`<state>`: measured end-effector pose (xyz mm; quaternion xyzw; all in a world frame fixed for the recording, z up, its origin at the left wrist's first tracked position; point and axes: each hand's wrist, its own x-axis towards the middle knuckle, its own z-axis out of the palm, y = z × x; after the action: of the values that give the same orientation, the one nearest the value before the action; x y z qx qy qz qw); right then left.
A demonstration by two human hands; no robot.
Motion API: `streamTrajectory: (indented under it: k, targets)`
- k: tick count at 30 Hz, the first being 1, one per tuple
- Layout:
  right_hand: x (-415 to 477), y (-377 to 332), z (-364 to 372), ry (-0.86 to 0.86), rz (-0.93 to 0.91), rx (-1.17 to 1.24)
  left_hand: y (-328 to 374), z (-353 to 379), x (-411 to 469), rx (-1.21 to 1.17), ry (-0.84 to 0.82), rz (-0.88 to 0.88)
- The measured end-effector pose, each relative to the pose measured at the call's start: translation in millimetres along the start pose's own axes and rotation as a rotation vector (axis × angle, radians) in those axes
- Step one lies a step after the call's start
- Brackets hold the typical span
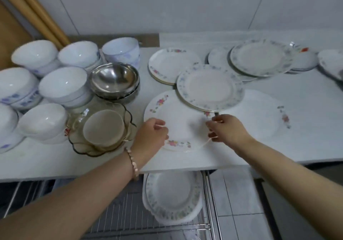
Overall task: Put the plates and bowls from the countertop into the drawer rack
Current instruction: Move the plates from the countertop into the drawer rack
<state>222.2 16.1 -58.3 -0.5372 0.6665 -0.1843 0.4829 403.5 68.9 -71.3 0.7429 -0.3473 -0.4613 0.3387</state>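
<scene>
No text, label, brand or number can be read anywhere; the dishes bear only floral patterns.

Both bare forearms reach forward from the lower edge and converge. The left hand has its fingers curled, pinching the left rim of a white round plate with pink floral border. The right hand, knuckles up, pinches the opposite rim. A pink bead bracelet sits on the left wrist.

Right-edge dish cropped, drawer rack partly hidden
</scene>
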Motion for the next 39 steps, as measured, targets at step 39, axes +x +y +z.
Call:
streamTrajectory:
  k: [39]
  targets:
    - [-172, 86, 25, 0.086, 0.207, 0.446, -97, -53, -126, 0.067, -0.244, -0.253]
